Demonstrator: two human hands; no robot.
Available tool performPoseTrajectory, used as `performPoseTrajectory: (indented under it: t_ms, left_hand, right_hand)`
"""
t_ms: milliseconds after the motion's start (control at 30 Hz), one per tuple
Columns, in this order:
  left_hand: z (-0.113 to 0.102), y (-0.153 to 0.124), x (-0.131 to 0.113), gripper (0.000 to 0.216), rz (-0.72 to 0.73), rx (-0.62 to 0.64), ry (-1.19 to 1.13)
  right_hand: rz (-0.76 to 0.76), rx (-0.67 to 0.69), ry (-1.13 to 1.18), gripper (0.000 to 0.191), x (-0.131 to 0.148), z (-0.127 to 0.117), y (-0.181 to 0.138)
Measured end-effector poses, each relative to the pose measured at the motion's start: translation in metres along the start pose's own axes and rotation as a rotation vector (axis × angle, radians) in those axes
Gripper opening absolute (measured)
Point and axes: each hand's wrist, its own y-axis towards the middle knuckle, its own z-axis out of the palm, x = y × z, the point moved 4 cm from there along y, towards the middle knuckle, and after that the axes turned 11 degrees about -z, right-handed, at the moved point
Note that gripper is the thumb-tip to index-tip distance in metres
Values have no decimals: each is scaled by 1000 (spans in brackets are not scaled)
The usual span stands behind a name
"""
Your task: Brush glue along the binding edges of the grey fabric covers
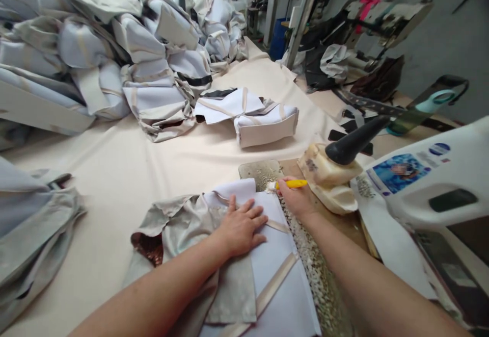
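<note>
My left hand lies flat, fingers spread, on a white fabric piece with beige strips, pressing it onto the table. My right hand grips a yellow-handled brush, whose pale tip touches the top right corner of the white piece. Under the piece's right edge runs a glue-spattered board. Just right of the brush stands a glue-crusted pot with a black handle sticking out of it.
A large heap of folded grey and beige fabric pieces fills the back left. One folded piece lies alone mid-table on the beige cloth. More fabric is at the left edge. A white machine body stands at right.
</note>
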Motion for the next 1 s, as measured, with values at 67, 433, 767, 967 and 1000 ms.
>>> performPoseTrajectory:
  t_ms: [67,433,767,967,1000]
  left_hand:
    - [1,0,1,50,2,-3,-3]
    - [5,-1,2,46,7,-46,-49]
    - [11,-1,3,45,-4,-74,-25]
    - [9,-1,0,45,11,-81,-14]
    - [9,-1,0,44,8,-86,-14]
  right_hand:
    - [-4,11,-22,23,3,-2,-5]
    - [-44,79,-101,25,16,-22,-42]
    - [17,158,-63,26,16,-37,-81]
    - [-28,110,-51,23,5,-39,-86]
    - [-47,88,-62,24,3,-38,-85]
